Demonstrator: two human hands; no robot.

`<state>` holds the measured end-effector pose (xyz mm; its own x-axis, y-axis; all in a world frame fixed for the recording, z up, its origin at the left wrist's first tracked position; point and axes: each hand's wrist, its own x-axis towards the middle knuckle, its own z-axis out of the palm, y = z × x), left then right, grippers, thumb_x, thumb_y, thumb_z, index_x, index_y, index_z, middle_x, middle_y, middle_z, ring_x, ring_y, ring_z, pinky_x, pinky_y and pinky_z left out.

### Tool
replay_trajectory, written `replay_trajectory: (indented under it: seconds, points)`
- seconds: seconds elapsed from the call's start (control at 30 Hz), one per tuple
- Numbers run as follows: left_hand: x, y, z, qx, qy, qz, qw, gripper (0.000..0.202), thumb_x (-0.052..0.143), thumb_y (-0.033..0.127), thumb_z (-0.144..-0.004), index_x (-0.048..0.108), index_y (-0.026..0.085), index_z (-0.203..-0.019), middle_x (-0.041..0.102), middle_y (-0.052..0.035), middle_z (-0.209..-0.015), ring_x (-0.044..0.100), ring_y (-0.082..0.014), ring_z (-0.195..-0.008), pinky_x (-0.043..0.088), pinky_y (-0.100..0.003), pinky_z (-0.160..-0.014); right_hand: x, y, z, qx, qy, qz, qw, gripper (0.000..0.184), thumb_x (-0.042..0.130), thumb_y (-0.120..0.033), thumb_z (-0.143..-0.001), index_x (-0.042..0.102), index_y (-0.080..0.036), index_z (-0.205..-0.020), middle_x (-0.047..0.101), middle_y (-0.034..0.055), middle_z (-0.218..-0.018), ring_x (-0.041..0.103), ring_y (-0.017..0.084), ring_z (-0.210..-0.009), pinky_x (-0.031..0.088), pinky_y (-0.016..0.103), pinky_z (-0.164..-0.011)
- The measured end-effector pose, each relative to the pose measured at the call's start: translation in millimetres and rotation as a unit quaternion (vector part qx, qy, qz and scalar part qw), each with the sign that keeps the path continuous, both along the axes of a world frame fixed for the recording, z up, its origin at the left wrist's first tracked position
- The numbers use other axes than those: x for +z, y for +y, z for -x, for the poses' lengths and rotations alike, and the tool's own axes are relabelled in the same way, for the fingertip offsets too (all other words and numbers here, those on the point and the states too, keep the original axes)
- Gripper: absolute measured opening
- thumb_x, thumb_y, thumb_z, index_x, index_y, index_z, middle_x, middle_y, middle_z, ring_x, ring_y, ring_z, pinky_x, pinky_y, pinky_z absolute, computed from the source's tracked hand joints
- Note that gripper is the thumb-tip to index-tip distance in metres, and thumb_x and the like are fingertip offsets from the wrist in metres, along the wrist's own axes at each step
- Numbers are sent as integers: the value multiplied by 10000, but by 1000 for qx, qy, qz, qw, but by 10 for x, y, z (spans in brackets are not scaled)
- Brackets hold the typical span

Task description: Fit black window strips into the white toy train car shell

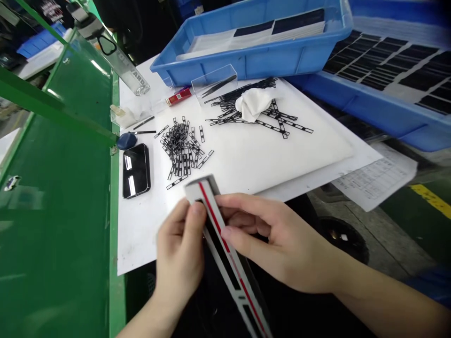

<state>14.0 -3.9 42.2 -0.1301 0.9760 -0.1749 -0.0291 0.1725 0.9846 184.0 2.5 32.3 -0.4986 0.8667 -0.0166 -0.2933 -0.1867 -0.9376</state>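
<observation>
A long light-grey frame strip (242, 307) with dark slots and a red line along it slants from the table's front edge down toward my lap. Gripping its upper left edge, my left hand (183, 249) has the thumb on the face. My right hand (278, 239) pinches the right edge beside the red line, its fingertips partly hidden behind the strip. Past the strip's top end lies a heap of small black rectangular frames (179, 145). Longer black frame strips (271, 126) are piled farther back, with a crumpled white cloth (253, 104) on top.
A black phone (136, 171) lies at the table's left edge. Behind it are a clear box (130, 115), a red packet (179, 96) and a clear bottle (120, 65). Blue trays (246, 63) stand at the back and right. A green panel (59, 211) borders the left side.
</observation>
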Motion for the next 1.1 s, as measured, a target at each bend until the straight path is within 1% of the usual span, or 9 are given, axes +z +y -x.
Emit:
replay_trajectory:
  seconds: [0.1,0.17,0.3,0.43,0.57,0.67,0.8,0.97,1.1]
  points:
    - [51,101,-6,60,7,-24,998,281,767,495,-959,790,220,-1013,829,-48,-1044,812,-234,-843,676,-307,-708,-79,-37,-19,12,-54,20,998,320,748,-201,-947,726,-262,-1260,767,8,-1038,731,166,-893,614,270,-819]
    - [80,148,-5,34,27,-36,998,288,793,489,-939,802,232,-1068,827,-53,-1076,818,-235,-851,671,-282,-667,-111,-24,-41,11,-76,41,996,177,760,-192,-926,766,-238,-1097,760,-3,-932,705,157,-798,592,264,-735]
    - [107,182,-16,-34,47,-22,998,326,864,378,-891,808,191,-1153,834,-90,-1134,813,-248,-988,673,-276,-845,-155,36,-70,2,-63,55,997,96,794,-205,-897,752,-212,-983,731,-11,-866,674,144,-749,565,252,-696]
    - [152,203,-44,33,37,-69,996,227,852,285,-895,811,179,-1092,842,-74,-1083,821,-270,-953,708,-322,-792,-163,23,-89,27,-20,55,998,248,798,-176,-893,745,-237,-1127,741,-9,-987,701,156,-892,573,257,-825]
    - [223,240,-49,47,33,-106,993,170,831,277,-909,815,198,-1058,841,-33,-1069,819,-268,-943,726,-357,-814,-117,2,-121,31,-74,55,995,112,785,-203,-908,757,-224,-1015,677,-36,-837,595,115,-722,507,219,-666]
    - [279,250,-56,52,39,-115,991,145,818,295,-928,822,238,-1061,840,9,-1052,810,-248,-967,718,-341,-852,-85,26,-140,45,-89,30,995,109,790,-214,-898,747,-207,-999,669,-35,-825,600,117,-719,507,224,-671]
    - [322,262,-27,56,4,-142,988,173,852,267,-897,819,189,-1048,841,-53,-1084,825,-283,-933,723,-394,-844,-49,77,-183,46,-142,-56,987,92,751,-248,-926,732,-179,-984,690,-1,-864,633,145,-742,501,253,-661]
    - [314,465,340,-97,-69,-147,982,251,835,388,-909,839,245,-1116,847,-66,-1153,808,-315,-1069,694,-412,-926,118,164,-410,12,-260,-163,952,62,708,-187,-950,736,-191,-895,667,-21,-762,604,121,-675,469,233,-631]
    - [351,650,714,-291,-156,-65,942,561,538,688,-1015,822,267,-1252,850,-101,-1145,818,-362,-1023,684,-475,-893,311,263,-673,-37,-371,-314,873,189,591,-118,-1012,754,-210,-980,724,8,-814,669,138,-690,498,237,-625]
